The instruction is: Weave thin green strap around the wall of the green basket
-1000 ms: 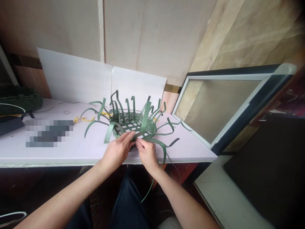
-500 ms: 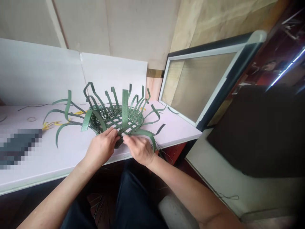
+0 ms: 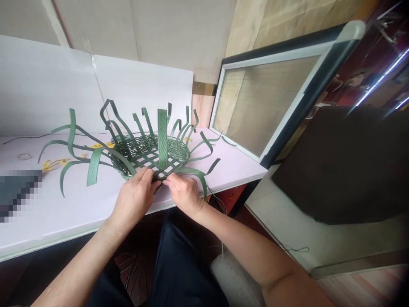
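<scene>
A partly woven green basket sits at the table's front edge, with a lattice base and low sides of thin dark strands. Flat green straps stick up and out all round its rim. My left hand is closed on the near rim, thumb and fingers pinched together. Right beside it, my right hand pinches the same rim near a strap's foot. The fingertips are nearly touching, and what exactly lies between them is partly hidden. One green strap curves out over my right hand.
The pale table carries yellow scraps, a small ring and a blurred-out dark object at left. A framed screen leans at the right. Thin cord hangs past the table edge.
The view has shifted slightly, so the table scene sits further left and higher. A strap by my left hand has swung outward to the left. Both hands still grip the near rim.
</scene>
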A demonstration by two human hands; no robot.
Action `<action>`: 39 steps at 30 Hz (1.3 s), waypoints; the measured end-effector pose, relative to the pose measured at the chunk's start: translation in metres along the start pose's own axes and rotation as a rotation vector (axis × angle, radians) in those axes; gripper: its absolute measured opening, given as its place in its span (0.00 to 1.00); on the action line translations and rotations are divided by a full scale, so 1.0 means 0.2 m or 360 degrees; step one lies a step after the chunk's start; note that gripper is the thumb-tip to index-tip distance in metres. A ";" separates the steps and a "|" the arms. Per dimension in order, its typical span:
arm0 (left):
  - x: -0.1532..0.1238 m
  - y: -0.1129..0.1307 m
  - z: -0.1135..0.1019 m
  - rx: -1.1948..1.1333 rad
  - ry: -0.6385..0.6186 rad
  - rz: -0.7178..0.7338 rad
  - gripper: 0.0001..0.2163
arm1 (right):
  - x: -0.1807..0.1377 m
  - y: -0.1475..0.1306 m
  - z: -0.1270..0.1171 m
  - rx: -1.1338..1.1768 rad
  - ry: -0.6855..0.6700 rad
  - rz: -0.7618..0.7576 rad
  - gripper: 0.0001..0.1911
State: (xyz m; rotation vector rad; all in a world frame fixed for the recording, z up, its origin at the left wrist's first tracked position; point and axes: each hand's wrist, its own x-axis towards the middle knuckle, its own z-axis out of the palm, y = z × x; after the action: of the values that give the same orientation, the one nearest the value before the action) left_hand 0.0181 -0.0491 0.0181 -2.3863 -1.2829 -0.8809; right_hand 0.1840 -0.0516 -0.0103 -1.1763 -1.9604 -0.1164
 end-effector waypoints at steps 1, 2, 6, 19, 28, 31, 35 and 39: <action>0.00 0.00 0.01 -0.0004 0.0008 -0.0009 0.08 | 0.00 0.00 -0.01 -0.0017 -0.0009 -0.0009 0.14; 0.00 0.00 0.02 -0.0004 0.0019 -0.0014 0.08 | 0.01 -0.01 -0.02 -0.0038 -0.0020 -0.0020 0.13; 0.00 -0.01 0.03 -0.0016 0.0059 0.0001 0.09 | 0.01 -0.02 -0.06 -0.0143 -0.0062 -0.0073 0.12; -0.01 -0.01 0.03 -0.0207 0.0073 -0.0068 0.09 | -0.02 0.05 -0.15 -0.0804 0.0164 -0.0227 0.11; 0.00 0.01 0.02 -0.0310 0.0072 -0.0213 0.06 | -0.02 -0.11 -0.26 -0.0172 -0.0178 0.0082 0.10; 0.00 0.02 0.02 -0.0371 0.0087 -0.0218 0.06 | -0.01 -0.12 -0.27 0.0217 -0.0426 0.0267 0.14; 0.00 0.02 0.03 -0.0369 0.0133 -0.0169 0.07 | 0.00 -0.06 -0.23 0.0526 -0.0476 0.0582 0.16; -0.01 0.01 0.04 -0.0402 0.0163 -0.0122 0.05 | -0.01 0.01 -0.19 -0.0116 -0.0129 0.0447 0.09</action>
State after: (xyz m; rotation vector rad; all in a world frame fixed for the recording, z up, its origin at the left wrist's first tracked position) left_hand 0.0218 -0.0459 0.0105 -2.4529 -1.2989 -1.2381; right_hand 0.2078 -0.0686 0.0125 -1.5124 -1.8517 0.0067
